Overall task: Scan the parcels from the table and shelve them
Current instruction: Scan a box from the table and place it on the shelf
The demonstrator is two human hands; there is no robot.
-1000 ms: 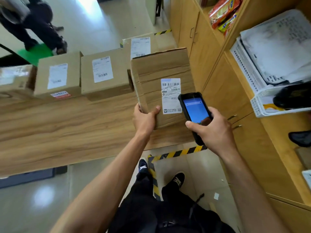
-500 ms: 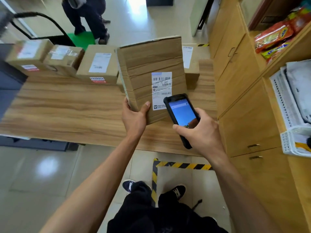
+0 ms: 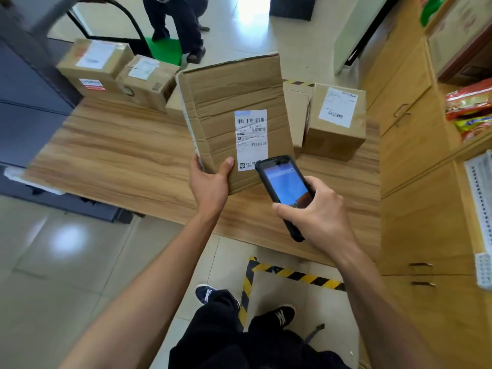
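The left hand [image 3: 210, 182] reaches forward and grips the near lower corner of a flat cardboard parcel [image 3: 231, 102], thumb on its face, holding it tilted above the counter [image 3: 119, 158]; its white label [image 3: 250, 139] shows barcodes and "C401". The right hand [image 3: 319, 217] curls tightly around a black scanner [image 3: 285, 190], its blue screen just below the label.
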